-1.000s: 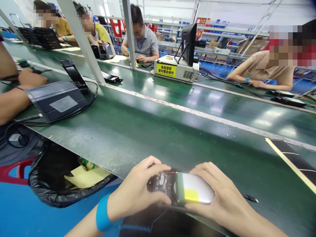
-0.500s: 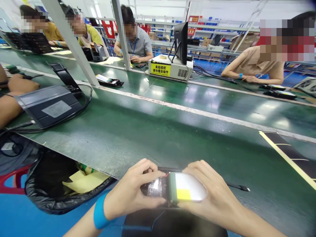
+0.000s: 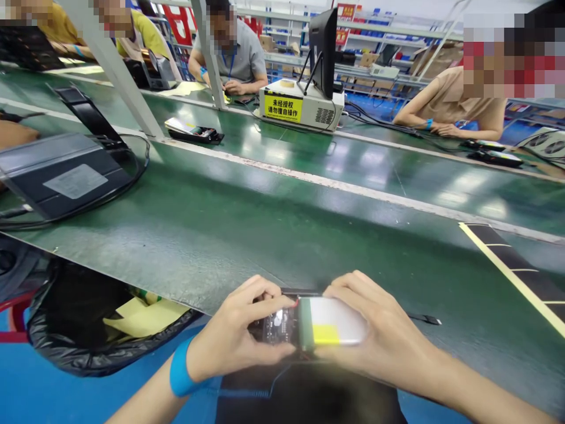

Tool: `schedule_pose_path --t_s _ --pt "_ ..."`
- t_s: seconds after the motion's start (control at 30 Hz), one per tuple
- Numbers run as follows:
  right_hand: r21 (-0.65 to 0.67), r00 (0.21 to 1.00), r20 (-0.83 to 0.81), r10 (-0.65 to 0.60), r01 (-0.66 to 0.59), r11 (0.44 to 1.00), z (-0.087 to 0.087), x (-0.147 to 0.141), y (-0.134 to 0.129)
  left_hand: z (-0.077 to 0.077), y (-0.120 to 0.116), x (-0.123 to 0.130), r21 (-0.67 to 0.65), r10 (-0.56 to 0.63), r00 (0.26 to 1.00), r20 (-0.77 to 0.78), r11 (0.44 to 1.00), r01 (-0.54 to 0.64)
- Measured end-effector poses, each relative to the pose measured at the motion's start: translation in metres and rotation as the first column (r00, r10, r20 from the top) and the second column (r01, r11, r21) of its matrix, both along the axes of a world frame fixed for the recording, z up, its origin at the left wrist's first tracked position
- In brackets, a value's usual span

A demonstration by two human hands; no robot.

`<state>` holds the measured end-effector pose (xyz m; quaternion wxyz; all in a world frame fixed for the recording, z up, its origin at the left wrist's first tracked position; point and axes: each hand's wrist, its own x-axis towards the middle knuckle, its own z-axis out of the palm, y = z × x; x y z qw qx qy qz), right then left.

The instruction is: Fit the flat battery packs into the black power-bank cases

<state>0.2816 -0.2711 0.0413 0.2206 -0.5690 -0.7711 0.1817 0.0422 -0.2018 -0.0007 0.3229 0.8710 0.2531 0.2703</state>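
Low at the front edge of the green bench I hold a dark electronic device flat between both hands. Its left part shows a black circuit board (image 3: 281, 327); its right part carries a silver pouch battery (image 3: 338, 312) with a green strip and a yellow label. My left hand (image 3: 236, 330) is closed around the circuit-board end, thumb along the near edge and fingers along the far edge. My right hand (image 3: 382, 327) grips the battery end the same way. Palms and fingers cover both ends of the device. A blue wrist strap (image 3: 180, 368) circles my left wrist.
A short black cable (image 3: 426, 319) lies right of my hands. Black adhesive strips (image 3: 503, 250) are at far right. Left are a black power box (image 3: 75, 179) and a black-lined bin (image 3: 66, 347) with yellow paper. Across the bench, people sit near a monitor (image 3: 323, 53).
The view has shifted, so the bench and people appear slightly higher and further left. Both hands keep their grip on the device, whose circuit board now shows with less glare.
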Motion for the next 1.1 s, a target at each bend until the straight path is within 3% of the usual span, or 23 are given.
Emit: schedule_pose_path --t_s 0.13,0.3,0.5,0.73,0.97,1.1 --pt "-0.116 0.997 0.079 0.027 -0.017 0.993 0.015 0.003 0.011 0.003 -0.001 0.001 0.012 0.003 1.000 0.018 1.000 -0.003" --pt "-0.057 0.982 0.171 0.082 -0.074 0.996 0.023 0.005 0.022 0.000 -0.001 0.002 -0.009 0.053 0.999 -0.007 0.999 -0.054" --pt "0.127 0.980 0.147 0.132 -0.151 0.980 0.012 0.003 0.011 0.005 -0.002 0.001 -0.079 0.045 0.999 0.000 0.996 -0.045" --pt "0.277 0.988 0.155 -0.020 -0.024 0.961 0.001 -0.009 -0.015 0.010 0.002 0.001 -0.192 0.013 1.000 -0.019 0.981 -0.017" --pt "0.259 0.998 0.056 0.018 -0.032 0.965 -0.010 -0.008 -0.014 0.009 0.002 0.000 -0.184 0.001 1.000 -0.001 0.983 -0.001" --pt "0.253 1.000 0.005 0.020 -0.021 0.967 -0.015 -0.004 -0.013 0.010 -0.007 -0.003 -0.162 0.060 0.998 -0.031 0.985 -0.065"
